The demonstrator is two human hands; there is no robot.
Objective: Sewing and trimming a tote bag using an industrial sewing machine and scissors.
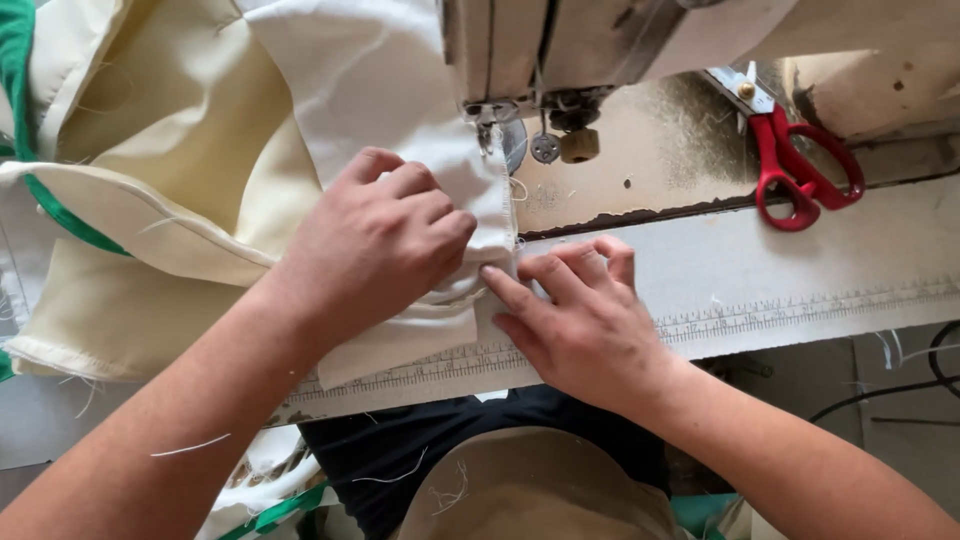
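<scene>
My left hand (375, 240) lies curled on a folded piece of white cloth (390, 90), pressing it flat on the sewing machine table (800, 270). My right hand (570, 310) rests beside it, its fingertips touching the cloth's folded right edge. The cloth's upper end runs under the presser foot and needle (492, 125) of a worn cream sewing machine (560, 40). A larger cream fabric piece (160, 170) with green trim (60, 215) spreads out to the left.
Red-handled scissors (800, 170) lie on the machine bed at the upper right. A printed ruler strip (800, 310) runs along the table's front edge. Black cables (900, 385) hang below at the right. My lap is under the table edge.
</scene>
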